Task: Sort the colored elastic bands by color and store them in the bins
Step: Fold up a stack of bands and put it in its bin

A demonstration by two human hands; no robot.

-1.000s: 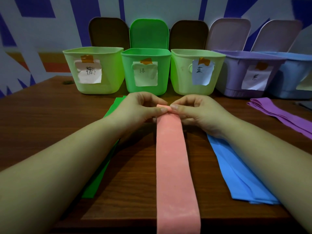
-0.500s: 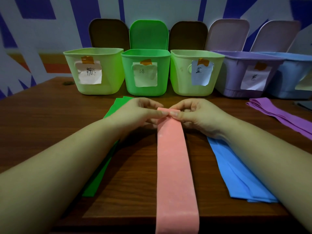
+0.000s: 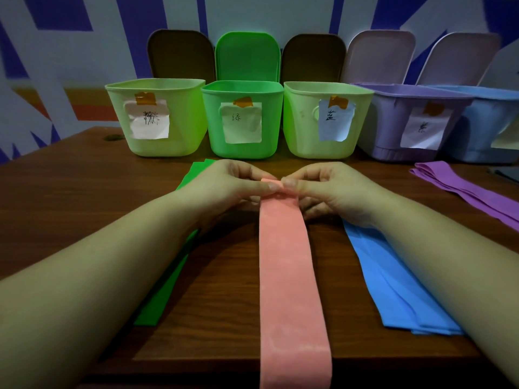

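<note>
Pink band (image 3: 289, 276) lying lengthwise toward the body, far end pinched between fingers (image 3: 273, 186) of left hand (image 3: 224, 186) and right hand (image 3: 331, 192) alike, both equally near.

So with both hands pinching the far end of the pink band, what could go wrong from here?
1. The pink band hangs past the near table edge; the left hand and right hand pinch only its far end, so a slip could drop it.
2. Three bins are greenish; the pale green bin and its twin differ only by handwritten labels, so a wrong-bin drop seems plausible.
3. Dragging could disturb the blue bands.
</note>
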